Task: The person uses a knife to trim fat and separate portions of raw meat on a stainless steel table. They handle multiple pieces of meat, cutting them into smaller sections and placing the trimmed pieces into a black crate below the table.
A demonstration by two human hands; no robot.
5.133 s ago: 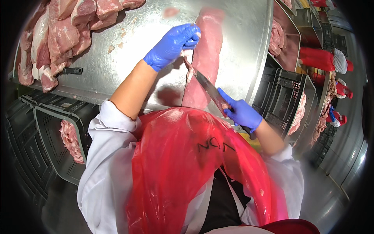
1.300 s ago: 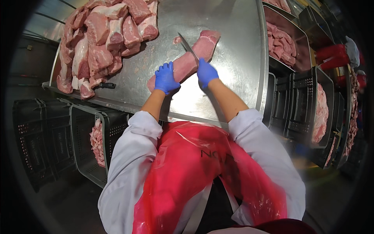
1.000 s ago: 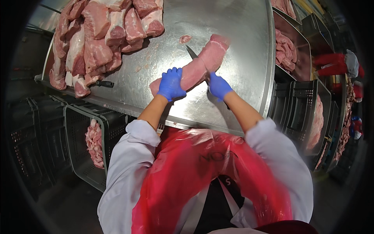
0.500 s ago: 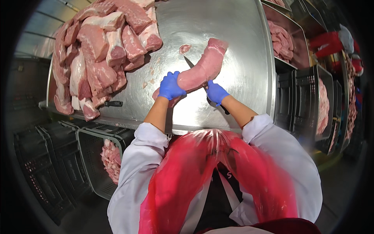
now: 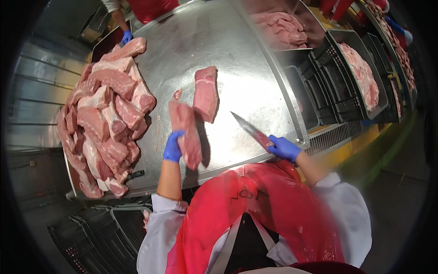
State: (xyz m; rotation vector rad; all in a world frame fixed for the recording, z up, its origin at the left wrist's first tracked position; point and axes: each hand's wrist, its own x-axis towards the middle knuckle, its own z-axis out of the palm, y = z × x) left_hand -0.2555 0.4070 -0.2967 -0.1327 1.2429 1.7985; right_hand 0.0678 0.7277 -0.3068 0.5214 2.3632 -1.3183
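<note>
My left hand (image 5: 173, 146), in a blue glove, is closed on the side of a long strip of pork (image 5: 186, 137) at the near middle of the steel table (image 5: 246, 27). A second, flatter piece of pork (image 5: 206, 95) lies just beyond and to the right of that strip. A small meat scrap (image 5: 177, 94) is by the strip's far end. My right hand (image 5: 285, 148), also blue-gloved, is closed around the handle of a knife (image 5: 251, 130). The blade points away and to the left, apart from both pieces.
A large pile of pork cuts (image 5: 107, 123) covers the table's left side; a black handle (image 5: 136, 174) sticks out beside it. At the far left a co-worker's gloved hand (image 5: 127, 37) touches the pile. Crates of meat (image 5: 360, 77) and a meat bin (image 5: 287, 29) stand right.
The long curved pork is now two separate pieces. The knife has moved off to the right with my right hand. My view has turned, and a co-worker has come into sight at the far left.
</note>
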